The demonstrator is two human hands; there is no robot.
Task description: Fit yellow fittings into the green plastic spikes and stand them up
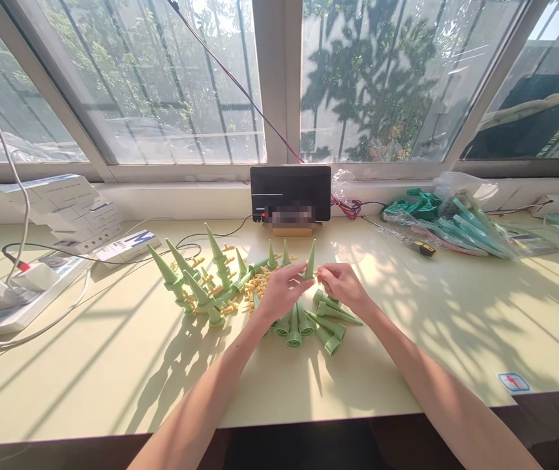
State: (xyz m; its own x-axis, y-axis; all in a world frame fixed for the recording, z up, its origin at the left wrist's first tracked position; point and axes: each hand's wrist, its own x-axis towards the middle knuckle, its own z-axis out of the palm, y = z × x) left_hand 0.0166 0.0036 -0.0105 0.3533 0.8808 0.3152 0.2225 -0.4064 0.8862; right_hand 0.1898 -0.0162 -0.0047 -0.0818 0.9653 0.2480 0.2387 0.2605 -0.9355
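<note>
My left hand (284,288) grips a green plastic cone spike (311,260), its pointed tip upward. Just to the right, my right hand (344,284) has its fingers pinched close to the spike; what they hold, if anything, is too small to make out. Beneath and in front of both hands lie several loose green spikes (294,331), most with their round open ends toward me. A heap of small yellow valve-like pieces (257,286) is partly behind my left hand. Farther left stand several stacked green spikes (202,294) with yellow pieces among them.
A black tablet (291,192) leans at the window side. Stacked white boxes (71,212) and a power strip (19,303) with cables occupy the left. Plastic bags of green pieces (460,219) and a yellow-black cutter (424,248) lie at right. The table's front edge is near my forearms.
</note>
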